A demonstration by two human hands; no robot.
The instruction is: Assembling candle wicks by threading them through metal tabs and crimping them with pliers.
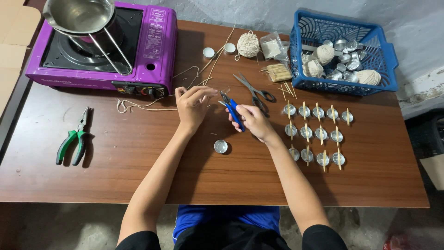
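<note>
My right hand (253,121) grips small blue-handled pliers (231,109), jaws pointing up-left toward my left hand (193,104). My left hand pinches the end of a thin beige wick string (152,105) between thumb and fingers, close to the plier tips. The string trails left in loops and up across the table. An empty round metal cup (220,146) lies just below and between both hands on the brown wooden table (138,176).
Three rows of metal cups with sticks across them (317,133) sit at right. Scissors (254,91), a stick bundle (278,72), a string ball (248,45), a blue basket (342,51), a purple stove with pot (101,44), and green pliers (74,139).
</note>
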